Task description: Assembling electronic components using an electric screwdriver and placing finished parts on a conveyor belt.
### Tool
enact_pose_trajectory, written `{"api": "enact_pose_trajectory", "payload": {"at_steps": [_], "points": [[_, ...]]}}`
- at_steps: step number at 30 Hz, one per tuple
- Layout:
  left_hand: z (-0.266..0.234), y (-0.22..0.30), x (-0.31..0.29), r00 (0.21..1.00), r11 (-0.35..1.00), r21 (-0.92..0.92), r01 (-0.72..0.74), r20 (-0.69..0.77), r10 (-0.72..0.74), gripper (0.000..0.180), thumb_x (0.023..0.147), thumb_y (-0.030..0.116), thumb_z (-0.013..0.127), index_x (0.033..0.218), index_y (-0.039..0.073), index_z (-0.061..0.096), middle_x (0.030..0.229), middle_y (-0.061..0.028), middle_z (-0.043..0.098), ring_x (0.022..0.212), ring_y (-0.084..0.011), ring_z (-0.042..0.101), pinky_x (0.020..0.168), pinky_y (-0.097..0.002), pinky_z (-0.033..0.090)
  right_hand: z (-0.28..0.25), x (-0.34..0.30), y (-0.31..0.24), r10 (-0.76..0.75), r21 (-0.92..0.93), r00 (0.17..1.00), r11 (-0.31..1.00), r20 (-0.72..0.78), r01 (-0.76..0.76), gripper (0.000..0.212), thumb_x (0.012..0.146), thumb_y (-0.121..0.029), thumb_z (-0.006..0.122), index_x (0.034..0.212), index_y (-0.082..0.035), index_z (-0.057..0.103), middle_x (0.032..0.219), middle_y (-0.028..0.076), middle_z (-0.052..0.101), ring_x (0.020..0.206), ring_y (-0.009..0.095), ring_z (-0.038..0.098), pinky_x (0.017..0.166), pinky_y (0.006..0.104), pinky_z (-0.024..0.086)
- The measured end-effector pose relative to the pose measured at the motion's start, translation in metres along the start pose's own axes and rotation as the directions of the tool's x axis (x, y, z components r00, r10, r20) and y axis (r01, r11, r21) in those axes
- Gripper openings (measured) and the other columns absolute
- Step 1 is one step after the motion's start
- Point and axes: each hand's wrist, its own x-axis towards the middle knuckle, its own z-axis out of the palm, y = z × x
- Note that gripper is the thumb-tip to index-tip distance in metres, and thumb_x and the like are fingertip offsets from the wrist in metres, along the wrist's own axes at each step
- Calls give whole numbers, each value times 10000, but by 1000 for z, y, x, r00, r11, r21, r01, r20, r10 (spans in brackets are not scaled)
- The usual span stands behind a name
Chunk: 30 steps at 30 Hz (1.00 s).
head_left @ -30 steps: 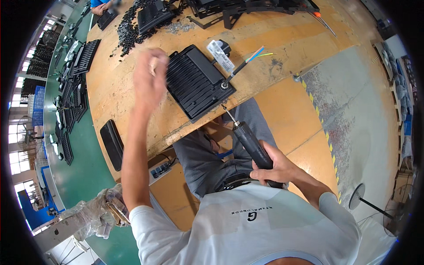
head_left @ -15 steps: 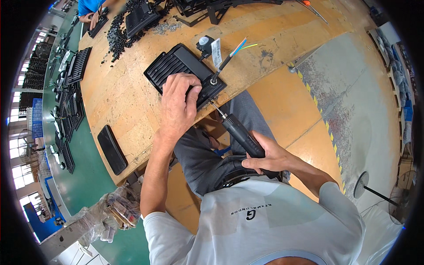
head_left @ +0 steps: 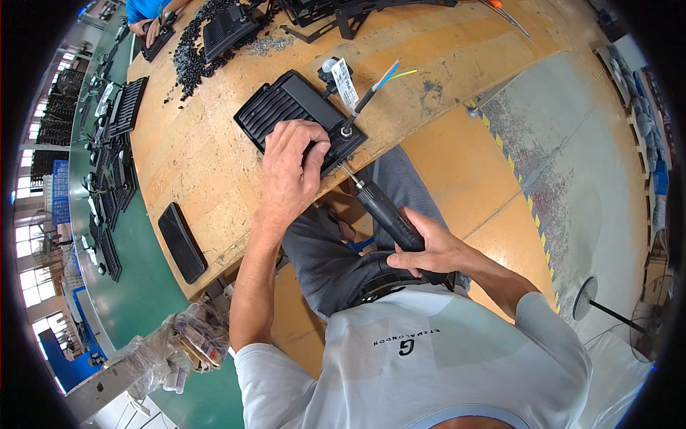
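A black finned floodlight (head_left: pixel 304 99) lies tilted across the wooden bench near its front edge. Curled over its near side, my left hand (head_left: pixel 291 168) grips the housing; the fingertips are partly hidden. My right hand (head_left: pixel 434 249) is wrapped round a black electric screwdriver (head_left: pixel 386 214), whose thin bit reaches the floodlight's near edge. Whether the bit sits in a screw is too small to tell. From the floodlight's right end rises a short black cable (head_left: pixel 364 101) with bare coloured wires. Beside it are a white label (head_left: pixel 344 82) and a small sensor head (head_left: pixel 329 66).
A black phone (head_left: pixel 181 242) lies at the bench's left. Small black parts (head_left: pixel 189 68) are heaped at the back, near another floodlight (head_left: pixel 230 32) and black brackets (head_left: pixel 350 18). A co-worker's hands (head_left: pixel 151 30) work at far left. Beyond runs a green surface (head_left: pixel 153 293) with more floodlights.
The white label has swung round and now faces up more. My right hand and the screwdriver have shifted slightly up and left; my left hand stays on the floodlight.
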Motion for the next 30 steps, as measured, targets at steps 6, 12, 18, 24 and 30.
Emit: {"api": "enact_pose_trajectory", "payload": {"at_steps": [6, 12, 18, 24, 30], "points": [[-3, -4, -3, 998, 988, -145, 58, -7, -60, 87, 833, -31, 697, 911, -2, 674, 956, -113, 671, 966, -274, 609, 891, -374, 469, 6, 1, 4, -71, -55, 997, 996, -29, 69, 549, 866, -262, 816, 1208, -13, 467, 729, 6, 555, 549, 89, 568, 489, 263, 453], [-12, -2, -1, 988, 972, -187, 142, 88, -127, 72, 839, -16, 707, 909, -2, 694, 952, -96, 666, 1000, -255, 592, 917, -376, 458, 8, 5, 2, -114, -137, 993, 985, -40, 107, 538, 854, -266, 822, 1183, -7, 485, 730, 5, 550, 577, 81, 574, 508, 266, 462], [-17, -1, 2, 976, 963, -205, 174, 169, -141, 72, 872, 17, 693, 942, 3, 695, 984, -99, 662, 1030, -258, 583, 938, -383, 449, 10, 5, -2, -82, -82, 995, 994, -53, 78, 584, 855, -252, 818, 1256, 5, 481, 749, 9, 559, 576, 80, 570, 509, 263, 469], [-15, 4, 1, 974, 967, -168, 194, 152, -169, 76, 870, 17, 691, 943, -3, 694, 985, -107, 658, 1018, -265, 589, 929, -386, 456, 9, 7, 0, -100, -78, 994, 992, -49, 96, 621, 861, -243, 812, 1312, 6, 466, 766, 11, 564, 564, 79, 566, 501, 260, 471], [-15, 5, 2, 974, 971, -143, 189, 151, -168, 83, 851, -5, 692, 934, -11, 693, 988, -115, 656, 1011, -272, 595, 925, -385, 459, 8, 7, 1, -91, -89, 995, 992, -50, 87, 613, 866, -240, 810, 1313, 4, 469, 760, 9, 563, 573, 76, 573, 504, 255, 469]]}}
